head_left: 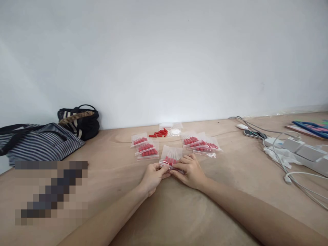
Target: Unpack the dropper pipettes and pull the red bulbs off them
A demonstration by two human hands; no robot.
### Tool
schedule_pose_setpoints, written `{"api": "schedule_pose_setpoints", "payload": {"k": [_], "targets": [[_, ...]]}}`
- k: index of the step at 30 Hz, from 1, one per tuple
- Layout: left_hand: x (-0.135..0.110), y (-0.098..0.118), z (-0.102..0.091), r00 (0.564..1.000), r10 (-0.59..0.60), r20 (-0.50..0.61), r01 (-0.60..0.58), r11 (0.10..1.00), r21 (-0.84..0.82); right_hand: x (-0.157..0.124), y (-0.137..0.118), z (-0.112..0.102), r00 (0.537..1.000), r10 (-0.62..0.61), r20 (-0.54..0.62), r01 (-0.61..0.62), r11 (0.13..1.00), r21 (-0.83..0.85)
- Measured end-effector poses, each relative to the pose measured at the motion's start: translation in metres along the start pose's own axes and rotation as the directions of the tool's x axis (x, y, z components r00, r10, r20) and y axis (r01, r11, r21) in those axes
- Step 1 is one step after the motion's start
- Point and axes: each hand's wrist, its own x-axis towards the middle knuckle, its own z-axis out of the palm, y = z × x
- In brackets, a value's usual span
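Observation:
Both hands meet at a small clear zip bag of red capsules lying on the tan wooden table. My left hand pinches the bag's near edge from the left. My right hand presses its fingers on the same edge from the right. Three filled bags lie in a stack to the left. Several more filled bags lie to the right. A loose pile of red capsules sits farther back, beside empty clear bags.
Two striped black-and-white bags rest against the white wall at the left. At the right lie a phone, a white power strip with adapters and trailing cables. A blue object sits at the far right edge.

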Motion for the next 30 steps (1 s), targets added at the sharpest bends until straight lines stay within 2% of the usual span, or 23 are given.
{"api": "schedule_pose_setpoints", "payload": {"k": [4, 7, 9, 15, 22, 26, 30], "targets": [[0.000, -0.003, 0.002, 0.999, 0.041, -0.026, -0.039, 0.997, 0.067, 0.002, 0.000, -0.001, 0.997, 0.059, 0.051, -0.062, 0.996, 0.067], [-0.001, -0.005, 0.002, 0.998, 0.068, -0.012, -0.066, 0.990, 0.125, 0.003, 0.000, -0.001, 0.986, 0.139, 0.092, -0.152, 0.975, 0.161], [-0.001, -0.007, 0.002, 0.997, 0.082, 0.001, -0.081, 0.984, 0.156, 0.003, 0.000, 0.000, 0.983, 0.161, 0.088, -0.174, 0.971, 0.166], [-0.001, -0.009, 0.001, 0.988, 0.140, 0.064, -0.151, 0.958, 0.243, 0.000, 0.000, 0.003, 0.995, 0.101, 0.017, -0.101, 0.994, -0.038], [-0.003, -0.005, 0.002, 0.994, 0.103, 0.032, -0.107, 0.975, 0.194, 0.002, 0.001, -0.003, 0.999, -0.010, 0.053, 0.012, 0.999, -0.044], [-0.002, -0.008, 0.002, 0.987, 0.154, 0.049, -0.162, 0.954, 0.252, 0.002, -0.003, -0.003, 0.996, 0.047, 0.071, -0.046, 0.999, -0.019], [-0.002, -0.011, 0.002, 0.977, 0.209, 0.050, -0.214, 0.925, 0.315, 0.003, -0.010, 0.000, 0.990, 0.140, 0.035, -0.140, 0.990, 0.000]]}}
